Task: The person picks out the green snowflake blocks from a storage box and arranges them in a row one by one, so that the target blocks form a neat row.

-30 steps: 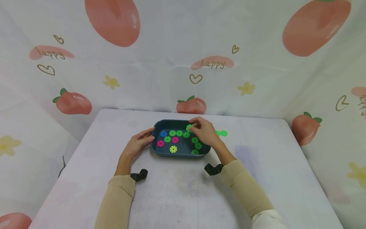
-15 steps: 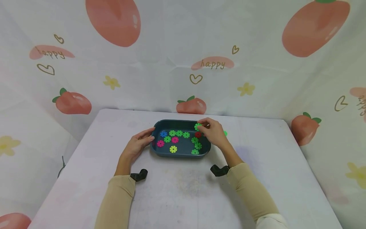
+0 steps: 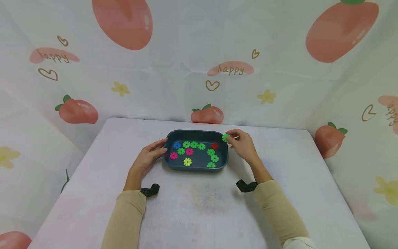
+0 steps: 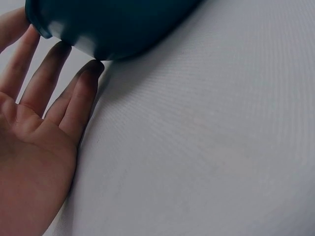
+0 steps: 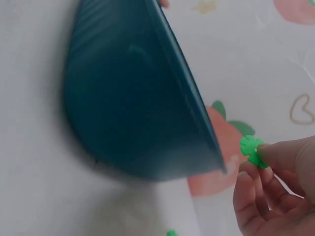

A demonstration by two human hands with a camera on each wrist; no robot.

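A dark teal tray (image 3: 196, 168) holds small notched plastic discs, among them a blue disc (image 3: 177, 145), a yellow disc (image 3: 187, 162), a red disc (image 3: 214, 146) and several green ones. At the tray's left end, my left hand (image 3: 146, 159) touches the outer wall with fairly straight fingers, as the left wrist view also shows. My right hand (image 3: 244, 145) pinches a green notched disc (image 5: 252, 149) between thumb and fingertips, by the tray's right rim. Down by the table in the right wrist view, a bit of another green disc (image 5: 171, 233) appears.
The white table (image 3: 192, 214) ends at the back against a hanging cloth (image 3: 174, 86) printed with fruit and hearts. Two pink discs also lie in the tray, and green ones line its right side. A black device (image 3: 245, 186) sits on each wrist.
Carrying the green disc, my right hand has moved right from above the tray to its right rim. The red disc has come into sight. My left hand stays at the left end.
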